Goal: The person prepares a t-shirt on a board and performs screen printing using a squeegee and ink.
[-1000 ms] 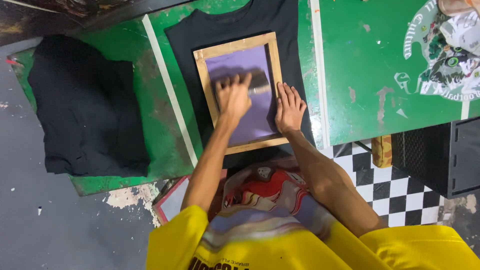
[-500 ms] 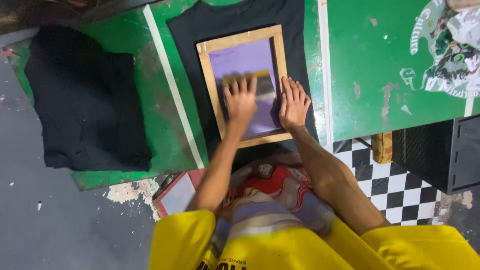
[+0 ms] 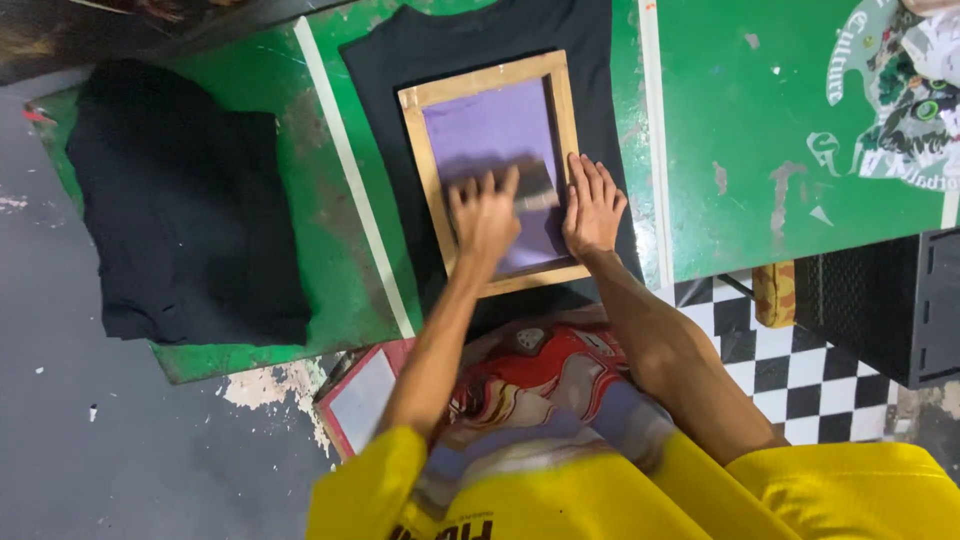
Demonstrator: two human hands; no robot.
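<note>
- Black cloth (image 3: 185, 215) lies folded at the left of the green table (image 3: 770, 130), apart from the work.
- Wooden frame (image 3: 498, 170) with a purple screen rests on a black shirt (image 3: 470, 45), long axis running away from the person, slightly tilted.
- Left hand (image 3: 484, 215) presses a blurred squeegee (image 3: 535, 185) across the screen; whether it grips is unclear.
- Right hand (image 3: 592, 205) lies flat, fingers spread, on the frame's right rail.
- Checkered floor (image 3: 790, 360) shows below the table edge, at right.
</note>
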